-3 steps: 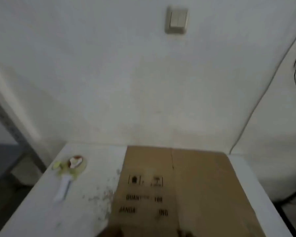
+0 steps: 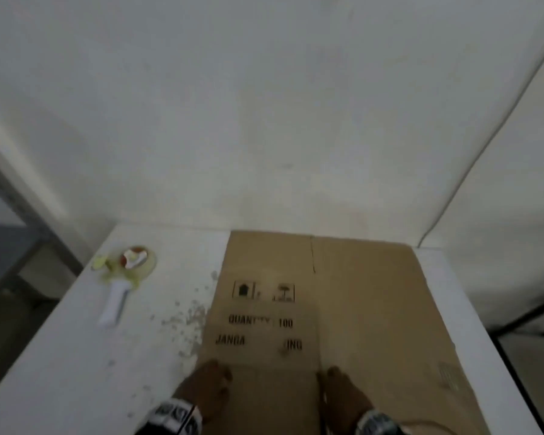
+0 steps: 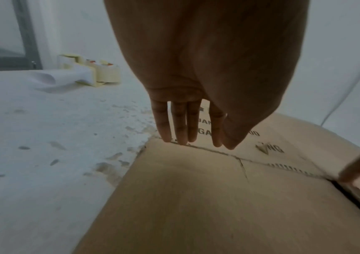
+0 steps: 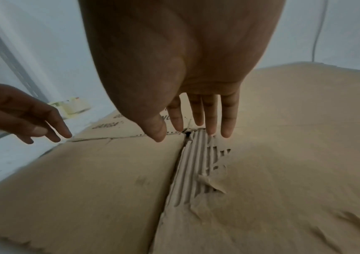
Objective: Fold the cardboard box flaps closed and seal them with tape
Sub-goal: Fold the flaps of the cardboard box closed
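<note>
A: Why is the flattened brown cardboard box (image 2: pixel 321 309) lying flat on the white tabletop (image 2: pixel 76 356)?

B: I judge it isn't set up yet; the flaps can't be folded until it's opened. The yellow tape dispenser with a white handle (image 2: pixel 124 277) waits well apart on the left.

A: And the fingers?

B: The left hand (image 3: pixel 187 96) has straight, released fingers (image 3: pixel 180 127), tips at a flap crease near the box's left edge. The right hand (image 4: pixel 187 82) is likewise outstretched over the torn corrugated seam (image 4: pixel 196 163), grasping nothing.
</note>
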